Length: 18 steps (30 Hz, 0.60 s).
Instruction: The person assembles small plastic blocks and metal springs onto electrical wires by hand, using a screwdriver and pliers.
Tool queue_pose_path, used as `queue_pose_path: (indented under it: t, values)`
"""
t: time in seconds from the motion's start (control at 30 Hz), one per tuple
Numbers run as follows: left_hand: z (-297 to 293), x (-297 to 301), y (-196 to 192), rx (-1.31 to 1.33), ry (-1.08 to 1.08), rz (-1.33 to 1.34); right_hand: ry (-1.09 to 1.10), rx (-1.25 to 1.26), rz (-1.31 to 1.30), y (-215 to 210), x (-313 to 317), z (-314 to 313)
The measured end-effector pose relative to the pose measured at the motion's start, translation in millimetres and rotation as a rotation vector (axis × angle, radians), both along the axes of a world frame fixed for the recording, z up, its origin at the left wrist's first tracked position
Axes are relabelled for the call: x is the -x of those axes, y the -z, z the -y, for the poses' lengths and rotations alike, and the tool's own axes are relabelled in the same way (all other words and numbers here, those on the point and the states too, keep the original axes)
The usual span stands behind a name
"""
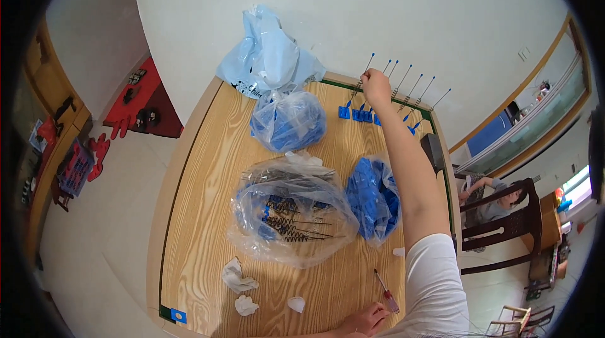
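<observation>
Right hand (375, 81) pinched on a thin spring-wrapped rod with blue base (354, 95) at the table's (201, 212) far edge, left hand (364, 320) resting loosely curled by a small screwdriver (386, 291); several finished rods (409, 95) stand in a row, bags of springs (291, 221) and blue parts (375, 198) still full.

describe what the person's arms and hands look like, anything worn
The right arm is bare up to a short white sleeve at the shoulder. The right hand and left hand are bare: no gloves, and no rings or watch that I can make out.
</observation>
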<state>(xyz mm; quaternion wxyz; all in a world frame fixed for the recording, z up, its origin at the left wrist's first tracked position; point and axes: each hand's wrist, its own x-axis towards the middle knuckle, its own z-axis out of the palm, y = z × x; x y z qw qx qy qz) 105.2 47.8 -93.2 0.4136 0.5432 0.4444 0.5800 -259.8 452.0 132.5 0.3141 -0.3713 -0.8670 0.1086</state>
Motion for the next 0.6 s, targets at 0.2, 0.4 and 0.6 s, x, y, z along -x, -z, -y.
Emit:
queue_pose_path:
  t: [0.2, 0.4, 0.6]
  values:
    - [0.9, -5.3, -6.6, 0.313, -0.011, -0.102, 0.039, -0.03, 0.05, 7.2, 0.2, -1.1]
    - [3.0, 3.0, -28.3, 0.184, -0.096, 0.003, 0.044, -0.026, 0.006, 6.2, -3.9, -6.1]
    - [3.7, 12.7, -32.6, -0.045, -0.141, -0.033, 0.085, 0.017, 0.059, 5.0, -9.5, 12.8]
